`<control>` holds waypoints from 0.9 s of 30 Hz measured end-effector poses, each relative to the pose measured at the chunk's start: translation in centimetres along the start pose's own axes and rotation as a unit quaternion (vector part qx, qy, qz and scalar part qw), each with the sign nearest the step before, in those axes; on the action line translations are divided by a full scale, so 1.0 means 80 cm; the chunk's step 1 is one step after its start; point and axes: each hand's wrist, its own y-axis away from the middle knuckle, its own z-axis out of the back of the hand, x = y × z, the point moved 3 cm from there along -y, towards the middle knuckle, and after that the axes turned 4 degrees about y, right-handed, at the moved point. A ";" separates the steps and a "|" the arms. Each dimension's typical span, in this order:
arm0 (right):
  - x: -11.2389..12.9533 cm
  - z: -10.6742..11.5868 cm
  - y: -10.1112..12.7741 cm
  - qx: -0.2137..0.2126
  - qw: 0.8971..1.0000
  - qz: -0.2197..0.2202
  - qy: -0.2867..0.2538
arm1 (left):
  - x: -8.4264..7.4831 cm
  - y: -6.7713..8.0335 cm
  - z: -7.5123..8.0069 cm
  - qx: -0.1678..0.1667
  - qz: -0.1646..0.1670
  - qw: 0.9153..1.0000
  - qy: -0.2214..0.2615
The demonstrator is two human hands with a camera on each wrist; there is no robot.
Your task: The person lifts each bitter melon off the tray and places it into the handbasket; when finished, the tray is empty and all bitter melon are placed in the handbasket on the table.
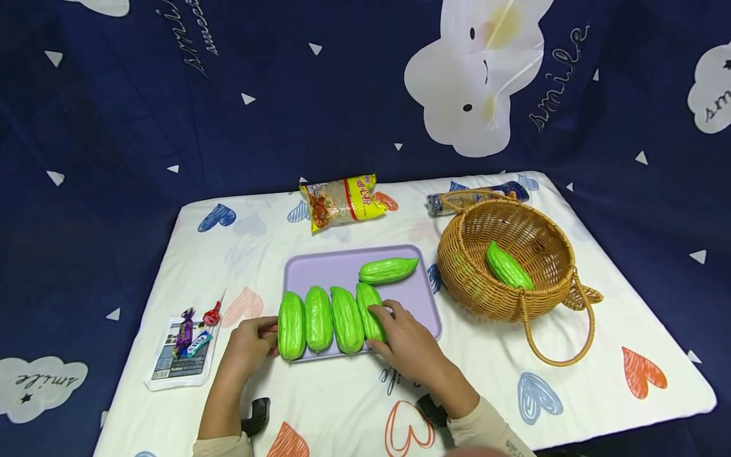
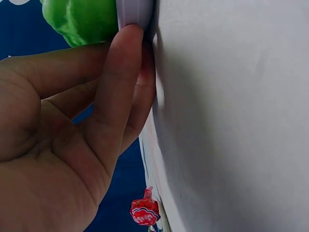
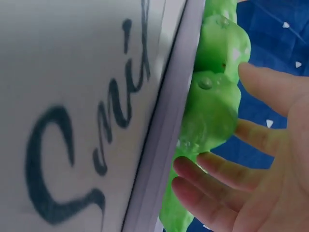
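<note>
**Green gourds lined up on a lilac tray, a hand at each end of the row**

Green gourds [image 1: 328, 320], four of them, lie side by side along the near edge of a lilac tray [image 1: 342, 266]. The left hand [image 1: 248, 346] rests its nearly straight fingers [image 2: 120, 72] against the tray's left corner and the leftmost gourd, gripping nothing. The right hand [image 1: 408, 343] lies open, its relaxed fingers [image 3: 207, 179] touching the rightmost gourd of the row. A fifth gourd [image 1: 388, 270] lies crosswise farther back on the tray. To the right stands a wicker basket [image 1: 474, 279] with a sixth gourd [image 1: 508, 266] inside. A snack packet [image 1: 342, 200] lies behind the tray, and wrapped sweets [image 1: 194, 333] sit on a packet at the far left. A heart-print cloth [image 1: 571, 381] covers the table.
</note>
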 end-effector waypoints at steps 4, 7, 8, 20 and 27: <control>0.002 -0.003 -0.002 -0.007 1.000 -0.014 -0.014 | 0.001 0.000 0.000 -0.002 0.000 1.000 0.000; 0.004 -0.004 -0.004 -0.010 0.999 -0.025 -0.022 | 0.002 0.000 -0.001 -0.003 0.001 1.000 0.005; 0.004 -0.004 -0.004 -0.011 0.999 -0.027 -0.025 | 0.002 0.000 -0.002 -0.004 0.000 1.000 0.005; 0.008 0.007 -0.002 -0.025 0.997 -0.053 -0.054 | -0.002 0.002 -0.001 -0.004 0.004 1.000 0.008; 0.002 0.061 0.001 -0.106 0.992 -0.061 -0.043 | -0.001 0.002 0.000 -0.005 -0.001 1.000 0.011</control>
